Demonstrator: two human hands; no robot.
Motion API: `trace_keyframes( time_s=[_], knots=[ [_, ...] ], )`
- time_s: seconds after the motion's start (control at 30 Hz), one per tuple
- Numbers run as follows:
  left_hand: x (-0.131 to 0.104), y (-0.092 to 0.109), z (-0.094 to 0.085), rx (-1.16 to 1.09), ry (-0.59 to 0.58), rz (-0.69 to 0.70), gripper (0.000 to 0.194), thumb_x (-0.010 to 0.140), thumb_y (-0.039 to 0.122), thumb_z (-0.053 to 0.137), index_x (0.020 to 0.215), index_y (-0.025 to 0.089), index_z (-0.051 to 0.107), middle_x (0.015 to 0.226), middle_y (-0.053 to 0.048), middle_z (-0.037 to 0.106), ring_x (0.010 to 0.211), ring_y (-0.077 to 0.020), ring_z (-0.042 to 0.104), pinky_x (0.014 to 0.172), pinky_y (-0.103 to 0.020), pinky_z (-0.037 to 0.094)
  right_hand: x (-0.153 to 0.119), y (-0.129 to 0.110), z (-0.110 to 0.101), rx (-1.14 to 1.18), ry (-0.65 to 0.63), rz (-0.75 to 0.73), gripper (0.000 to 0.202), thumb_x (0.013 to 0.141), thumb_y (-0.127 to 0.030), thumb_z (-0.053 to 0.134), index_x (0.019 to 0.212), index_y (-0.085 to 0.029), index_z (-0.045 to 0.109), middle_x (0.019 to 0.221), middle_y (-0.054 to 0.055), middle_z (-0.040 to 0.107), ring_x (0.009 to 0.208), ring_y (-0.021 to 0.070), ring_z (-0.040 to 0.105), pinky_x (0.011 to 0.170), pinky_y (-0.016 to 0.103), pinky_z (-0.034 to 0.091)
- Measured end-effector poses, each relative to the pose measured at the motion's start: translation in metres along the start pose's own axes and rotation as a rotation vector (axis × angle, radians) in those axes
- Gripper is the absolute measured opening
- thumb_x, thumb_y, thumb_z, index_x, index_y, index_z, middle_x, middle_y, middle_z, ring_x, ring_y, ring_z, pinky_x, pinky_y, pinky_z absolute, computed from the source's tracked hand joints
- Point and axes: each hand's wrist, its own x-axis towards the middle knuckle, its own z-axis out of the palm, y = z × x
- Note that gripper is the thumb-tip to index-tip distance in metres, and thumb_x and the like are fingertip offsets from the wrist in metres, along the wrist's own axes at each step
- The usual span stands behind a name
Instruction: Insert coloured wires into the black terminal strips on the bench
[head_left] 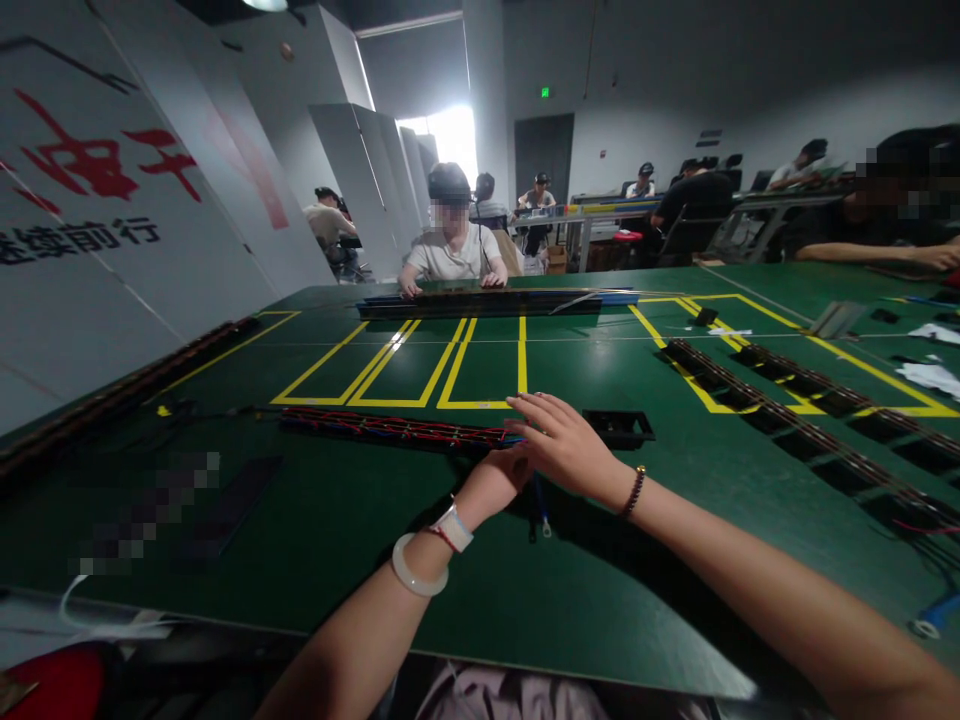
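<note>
My left hand (496,480) is at the near side of a long narrow black strip with red wires (397,428), around its right part. Its fingers are mostly hidden behind my other hand, so their grip cannot be seen. My right hand (561,440) reaches over the same place from the right, its fingers stretched out and slightly apart above the wires; the thumb is hidden. Past the hands, the strip's black frame end (637,426) shows. A blue cable with a ring terminal (545,525) hangs toward me beneath the hands onto the green table (480,590).
Dark rail-like strips (757,400) lie on the right, another (112,410) along the left edge. Yellow tape outlines (480,405) mark the table. Across from me a person (454,245) handles a long dark strip (480,305). A dark flat piece (232,505) lies front left.
</note>
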Motion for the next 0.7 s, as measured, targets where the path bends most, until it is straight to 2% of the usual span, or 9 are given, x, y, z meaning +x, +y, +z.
trace_keyframes(
  time_s=[0.13,0.27,0.37,0.47,0.6,0.7],
  knots=[
    [-0.004,0.002,-0.001,0.343,0.021,0.165,0.018,0.08,0.034,0.054,0.072,0.018,0.059,0.061,-0.002,0.056,0.056,-0.0141,0.051,0.053,-0.022,0.031,-0.005,0.017,-0.005,-0.161,-0.04,0.117,0.014,0.087,-0.017,0.05,0.086,-0.02,0.064,0.101,0.009,0.058,0.105,0.0244,0.045,0.095,0.042,0.031],
    [-0.007,0.003,-0.001,0.553,0.01,0.224,0.027,0.085,0.04,0.045,0.076,0.018,0.058,0.06,-0.001,0.057,0.049,-0.012,0.049,0.049,-0.022,0.029,-0.008,0.031,-0.015,-0.163,-0.183,0.296,0.016,0.083,-0.024,0.057,0.07,-0.019,0.063,0.075,0.006,0.058,0.082,0.0222,0.049,0.079,0.038,0.033],
    [-0.008,0.004,0.0,0.647,0.009,0.218,0.032,0.086,0.042,0.041,0.074,0.018,0.057,0.06,0.0,0.058,0.049,-0.011,0.05,0.05,-0.021,0.03,-0.012,0.041,-0.015,-0.069,-0.355,0.364,0.013,0.079,-0.025,0.062,0.069,-0.02,0.065,0.074,0.005,0.059,0.077,0.0195,0.05,0.072,0.032,0.031],
    [-0.01,0.008,0.0,0.686,0.011,0.248,0.034,0.087,0.043,0.038,0.074,0.018,0.058,0.062,0.0,0.059,0.053,-0.0111,0.052,0.052,-0.021,0.033,-0.02,0.053,-0.005,0.041,-0.478,0.398,0.008,0.075,-0.028,0.067,0.071,-0.021,0.067,0.08,0.004,0.06,0.079,0.0186,0.052,0.071,0.029,0.031],
    [-0.016,0.016,-0.009,0.652,0.053,0.267,0.037,0.087,0.045,0.036,0.077,0.017,0.058,0.064,-0.001,0.059,0.055,-0.0112,0.053,0.052,-0.021,0.035,-0.031,0.066,0.012,0.186,-0.539,0.39,0.006,0.073,-0.028,0.067,0.073,-0.023,0.066,0.088,0.002,0.06,0.084,0.0182,0.054,0.076,0.029,0.033],
    [-0.028,0.021,-0.029,0.586,0.15,0.291,0.039,0.089,0.046,0.031,0.082,0.018,0.058,0.068,-0.001,0.06,0.055,-0.011,0.054,0.052,-0.021,0.037,-0.037,0.071,0.021,0.262,-0.548,0.374,0.005,0.076,-0.028,0.063,0.075,-0.022,0.063,0.085,0.0,0.062,0.085,0.0179,0.055,0.087,0.035,0.03]
  ],
)
